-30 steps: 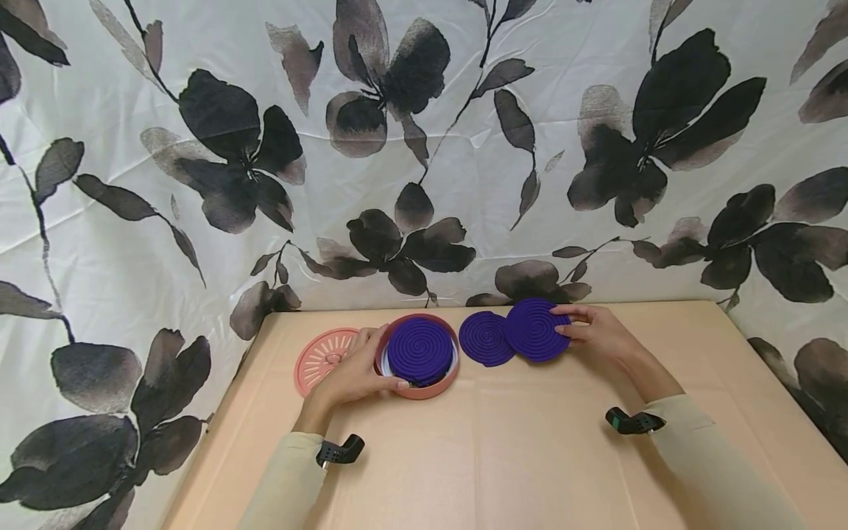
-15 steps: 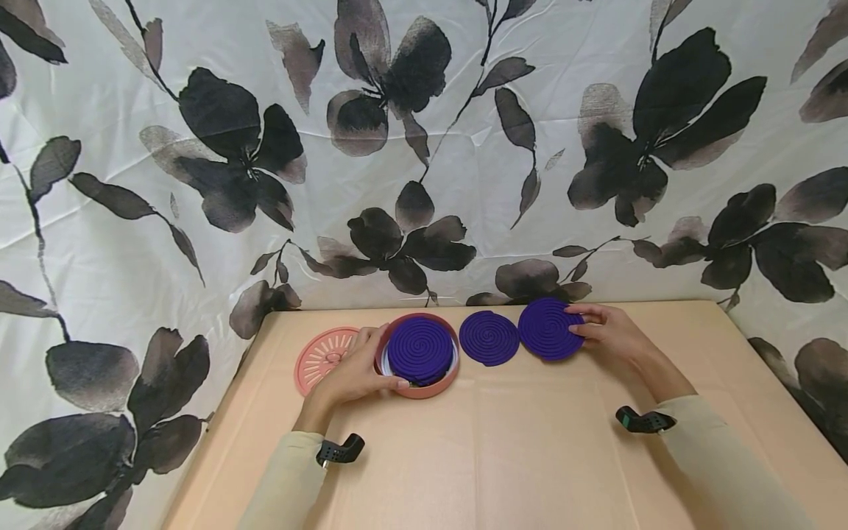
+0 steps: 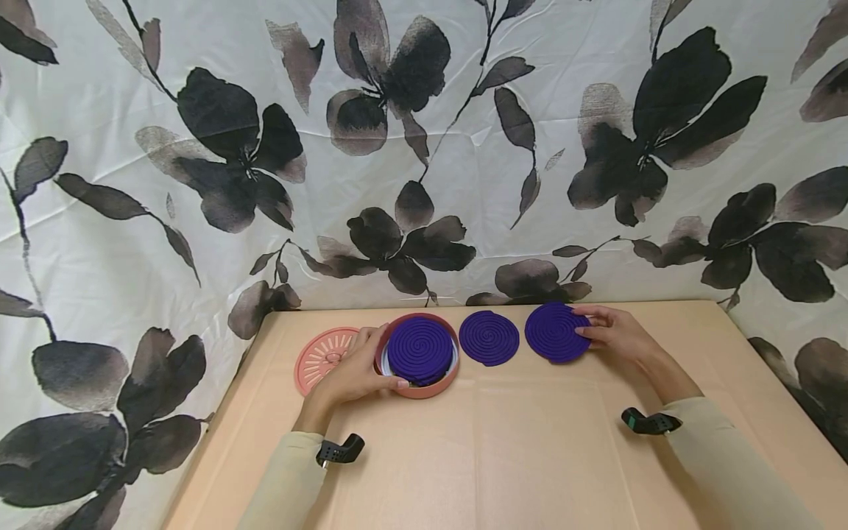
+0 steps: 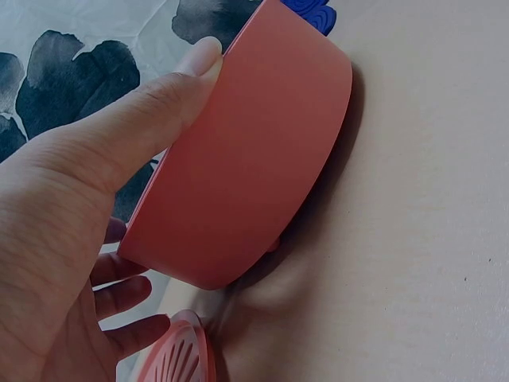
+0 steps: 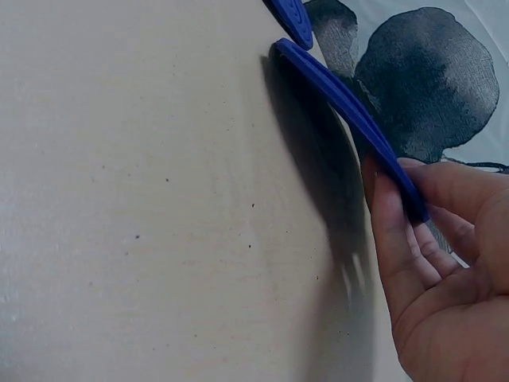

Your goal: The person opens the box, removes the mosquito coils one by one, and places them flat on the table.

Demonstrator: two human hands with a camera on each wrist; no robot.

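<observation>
A person's right hand (image 3: 619, 335) pinches the right edge of a purple spiral disc (image 3: 556, 333) between thumb and fingers, tilted over a tan table (image 3: 477, 456). A second spiral disc (image 3: 489, 338) lies just left of it. The left hand (image 3: 350, 372) grips a round pink container (image 3: 424, 394), thumb on its rim; another purple disc (image 3: 419, 350) sits inside. A slotted pink disc (image 3: 321, 362) lies at far left, partly hidden.

I can't make out any lettering, label, brand, number or sign on anything from where I'm standing.
</observation>
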